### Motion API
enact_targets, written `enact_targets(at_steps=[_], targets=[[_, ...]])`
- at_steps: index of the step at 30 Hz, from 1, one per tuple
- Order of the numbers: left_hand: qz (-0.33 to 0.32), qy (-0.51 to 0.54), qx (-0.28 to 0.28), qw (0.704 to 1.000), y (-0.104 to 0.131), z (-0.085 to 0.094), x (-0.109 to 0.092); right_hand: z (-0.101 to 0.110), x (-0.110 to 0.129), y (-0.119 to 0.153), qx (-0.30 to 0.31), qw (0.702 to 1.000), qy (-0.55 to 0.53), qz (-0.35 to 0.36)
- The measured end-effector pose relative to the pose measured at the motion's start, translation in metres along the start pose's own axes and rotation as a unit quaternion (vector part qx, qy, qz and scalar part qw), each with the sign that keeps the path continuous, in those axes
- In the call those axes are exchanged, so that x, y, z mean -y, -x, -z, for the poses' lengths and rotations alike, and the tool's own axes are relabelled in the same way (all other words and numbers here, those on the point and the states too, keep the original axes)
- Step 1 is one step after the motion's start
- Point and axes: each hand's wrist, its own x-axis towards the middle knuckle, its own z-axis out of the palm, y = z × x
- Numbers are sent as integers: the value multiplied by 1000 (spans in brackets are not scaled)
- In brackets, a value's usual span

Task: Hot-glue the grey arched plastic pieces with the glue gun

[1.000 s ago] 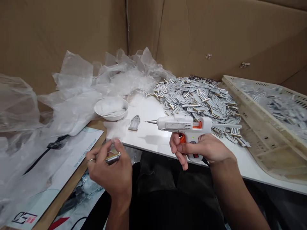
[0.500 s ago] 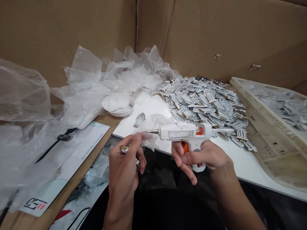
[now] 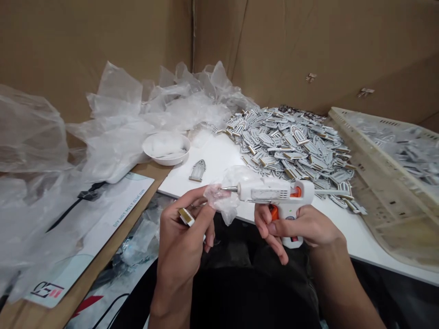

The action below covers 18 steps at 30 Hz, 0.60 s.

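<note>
My right hand is wrapped round the grip of a white hot glue gun with an orange trigger. Its metal nozzle points left, at a crumpled piece of clear plastic film. Thumb and fingertips of my left hand pinch this film. The same hand also keeps a small white piece with a gold edge in its curled fingers, mostly hidden. A single grey arched window piece lies flat on the white board, beyond my left hand.
Many similar arched pieces form a pile behind the glue gun. To the right leans a cream plastic crate. At left are a white bowl, heaped clear plastic bags and a printed glue gun card. Cardboard walls enclose the back.
The glue gun has shifted slightly right and the film now stands out from my left fingertips, in front of the board's edge. More of the gold-edged piece shows in my left hand.
</note>
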Motion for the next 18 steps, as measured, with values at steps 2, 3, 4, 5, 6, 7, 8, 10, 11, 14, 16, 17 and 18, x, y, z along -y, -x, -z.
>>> enact_targets(at_steps=[2, 3, 4, 5, 6, 7, 8, 10, 11, 14, 16, 17, 18], targets=[[-3, 6, 24, 1000, 0, 1, 3, 0, 1, 2, 7, 1000, -13, 0], [-7, 14, 32, 999, 0, 2, 4, -1, 1, 3, 12, 1000, -17, 1], [-11, 21, 37, 999, -1, 2, 6, -1, 1, 4, 15, 1000, -16, 0], [-16, 25, 43, 999, -1, 2, 7, -1, 1, 5, 17, 1000, -13, -2], [-20, 28, 46, 998, -2, 1, 8, -1, 2, 6, 19, 1000, -8, -4], [-21, 29, 47, 998, -2, 1, 9, -1, 2, 6, 21, 1000, -3, -9], [-22, 29, 46, 998, -3, 0, 9, -1, 2, 7, 23, 1000, -2, -14], [-27, 32, 36, 998, -4, -2, 9, 0, 1, 8, 31, 999, -1, -22], [-33, 33, 28, 998, -5, -3, 9, 0, 2, 9, 35, 999, -1, -24], [-53, 23, 13, 998, -5, -5, 9, 0, 2, 10, 43, 999, 3, -27], [-68, 5, 6, 998, -4, -6, 9, -1, 4, 12, 41, 999, 4, -25], [-77, -2, 2, 997, -3, -5, 9, -2, 4, 12, 37, 999, 4, -23], [-88, -8, -3, 996, -3, -5, 9, -3, 5, 13, 32, 999, 7, -22]])
